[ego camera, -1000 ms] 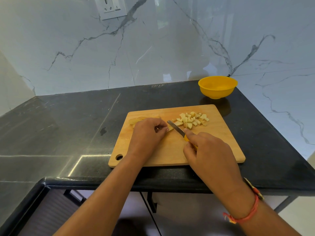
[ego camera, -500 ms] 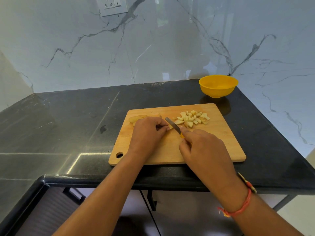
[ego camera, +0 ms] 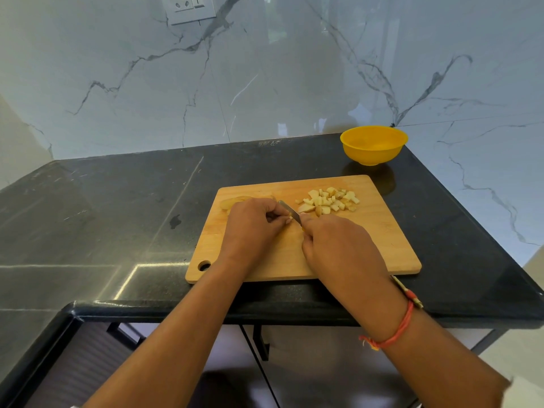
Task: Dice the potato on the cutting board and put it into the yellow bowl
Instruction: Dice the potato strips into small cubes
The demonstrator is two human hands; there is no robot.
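Bowl (ego camera: 373, 145) behind board (ego camera: 368, 245); dice (ego camera: 329, 200) on board's far right.

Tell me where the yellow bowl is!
In the head view the yellow bowl sits on the black counter, far right, just behind the cutting board and its pile of potato cubes.

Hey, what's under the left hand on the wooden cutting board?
Pale potato slices poke out beyond the left hand, lying on the rectangular wooden cutting board. Whatever the hand holds down beside the small steel knife is covered.
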